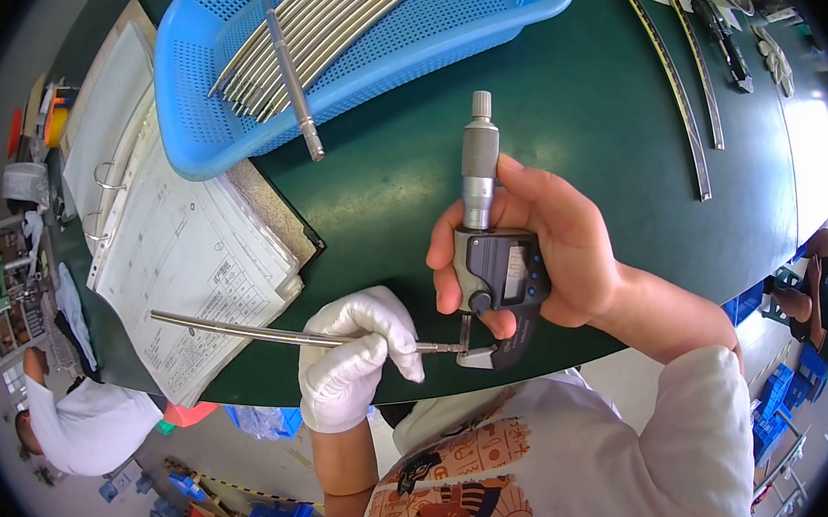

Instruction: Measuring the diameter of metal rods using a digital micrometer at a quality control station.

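Closely side by side, gloved left hand (349,365) curled round a metal rod (233,328), bare right hand (575,257) around a micrometer (485,256).

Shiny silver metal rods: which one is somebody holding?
The slim silver metal rod in the white-gloved left hand, right end at the grey-black micrometer. The other rods lie in the blue plastic basket, one across its rim.

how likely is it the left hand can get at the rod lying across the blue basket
Probably yes: the crossing rod juts past the rim of the blue basket, with only green tabletop before the left hand, though a held rod occupies it.
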Demonstrator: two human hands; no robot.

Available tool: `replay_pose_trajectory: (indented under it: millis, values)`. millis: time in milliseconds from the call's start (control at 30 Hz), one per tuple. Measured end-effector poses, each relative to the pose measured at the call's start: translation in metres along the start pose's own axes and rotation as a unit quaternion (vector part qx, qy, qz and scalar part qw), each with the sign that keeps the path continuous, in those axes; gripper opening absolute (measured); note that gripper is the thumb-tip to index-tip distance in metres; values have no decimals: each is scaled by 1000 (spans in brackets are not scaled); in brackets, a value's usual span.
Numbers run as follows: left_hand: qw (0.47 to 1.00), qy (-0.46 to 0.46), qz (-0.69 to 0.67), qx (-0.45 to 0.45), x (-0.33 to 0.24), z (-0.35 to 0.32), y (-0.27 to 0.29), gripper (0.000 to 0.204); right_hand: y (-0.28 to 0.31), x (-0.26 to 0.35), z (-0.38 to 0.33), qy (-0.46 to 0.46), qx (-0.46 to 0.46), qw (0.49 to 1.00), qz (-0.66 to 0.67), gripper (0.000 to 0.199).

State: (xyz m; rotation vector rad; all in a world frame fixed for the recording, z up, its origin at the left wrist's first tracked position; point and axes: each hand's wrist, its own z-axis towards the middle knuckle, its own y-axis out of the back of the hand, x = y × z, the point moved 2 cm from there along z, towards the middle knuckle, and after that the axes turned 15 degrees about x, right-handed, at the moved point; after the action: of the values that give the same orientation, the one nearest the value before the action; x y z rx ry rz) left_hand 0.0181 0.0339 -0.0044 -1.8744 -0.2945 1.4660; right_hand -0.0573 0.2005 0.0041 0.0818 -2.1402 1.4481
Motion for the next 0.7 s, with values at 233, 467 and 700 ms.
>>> replay_pose_trajectory:
  millis: [233,467,700]
  values:
    - [1000,3,4,-7,0,0,0,20,-1,0,1,7,1,1000,0,63]
    - [1000,1,9,-8,-1,0,-1,21,0,-2,2,19,-9,999,-49,67]
    - [1000,5,17,-8,-1,-1,0,22,0,-2,2,24,-5,999,-46,67]
